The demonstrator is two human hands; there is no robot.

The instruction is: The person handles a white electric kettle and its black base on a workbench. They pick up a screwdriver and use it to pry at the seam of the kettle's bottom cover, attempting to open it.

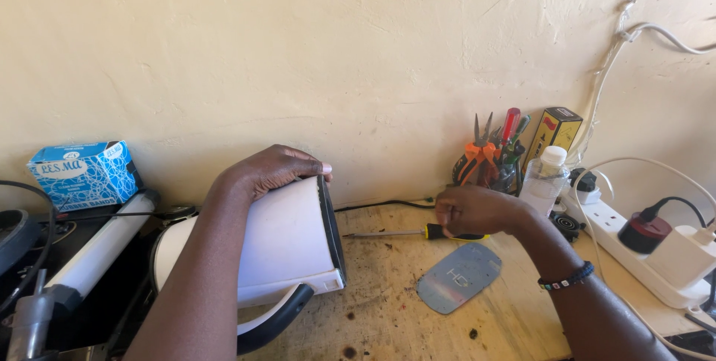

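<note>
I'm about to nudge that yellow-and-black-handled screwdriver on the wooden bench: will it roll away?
The yellow-and-black-handled screwdriver has a round handle and thin shaft, so it probably rolls easily on the flat wooden bench. It looks rigid and light. The right hand rests on its handle, which likely steadies it.

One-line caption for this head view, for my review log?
Left hand steadies a white electric kettle lying on its side while the right hand grasps a yellow-and-black screwdriver on the workbench.

Arms: bare to the frame's edge — no sleeves in view
Left hand [272, 169]: no rings, no watch, no glove
Right hand [477, 210]: bare
Right wrist: beaded bracelet [568, 280] — dark beads, a few pale
</note>
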